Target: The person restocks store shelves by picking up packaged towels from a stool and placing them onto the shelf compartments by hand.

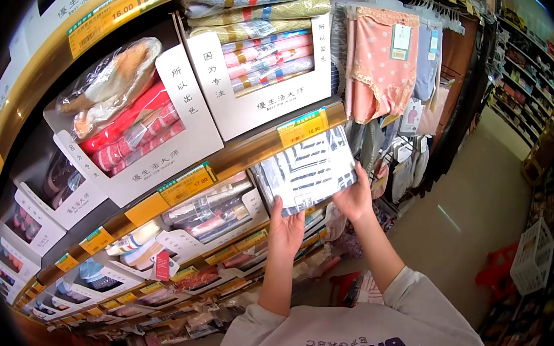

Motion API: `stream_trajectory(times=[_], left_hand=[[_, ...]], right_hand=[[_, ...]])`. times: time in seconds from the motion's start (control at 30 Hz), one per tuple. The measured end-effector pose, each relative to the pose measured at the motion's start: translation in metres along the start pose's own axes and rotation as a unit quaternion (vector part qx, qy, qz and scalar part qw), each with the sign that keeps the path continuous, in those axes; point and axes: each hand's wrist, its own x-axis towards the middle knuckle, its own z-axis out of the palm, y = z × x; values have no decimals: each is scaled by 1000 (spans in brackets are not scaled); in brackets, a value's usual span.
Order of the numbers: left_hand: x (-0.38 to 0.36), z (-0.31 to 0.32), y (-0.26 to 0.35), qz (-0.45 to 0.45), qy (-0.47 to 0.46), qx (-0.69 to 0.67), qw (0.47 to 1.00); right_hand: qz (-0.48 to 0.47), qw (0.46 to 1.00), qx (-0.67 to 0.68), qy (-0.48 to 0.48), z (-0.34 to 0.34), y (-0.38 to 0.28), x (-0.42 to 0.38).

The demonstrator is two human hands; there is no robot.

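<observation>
A flat pack of folded cloth (306, 168), white with dark blue stripes, shines in its clear plastic wrap just below the upper shelf edge. My left hand (286, 230) grips its lower left corner, thumb on top. On the lower right side my right hand (356, 194) has hold of it, with the fingers partly hidden beneath. Behind and above stands a white display box (270, 98) filled with a stack of wrapped, folded cloths. An orange price tag (304, 128) reading 10.00 sits on the shelf edge just above the pack.
Another white box (157, 158) holds red and pink wrapped textiles to the left. Pink dotted underwear (382, 58) hangs on hangers at the right. Lower shelves carry more boxed packs (211, 208). A white basket (533, 256) stands by the aisle floor (465, 216).
</observation>
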Motion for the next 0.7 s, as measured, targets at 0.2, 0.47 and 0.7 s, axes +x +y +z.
stream_trajectory(times=[0.2, 0.47, 0.7], left_hand=[[11, 13, -9, 58, 0, 2, 998], [32, 9, -19, 44, -80, 204, 975], [41, -8, -29, -8, -41, 241, 970]], right_hand=[[25, 999, -33, 10, 10, 28, 6], [41, 999, 18, 28, 18, 33, 62], [-8, 991, -45, 123, -6, 37, 104]])
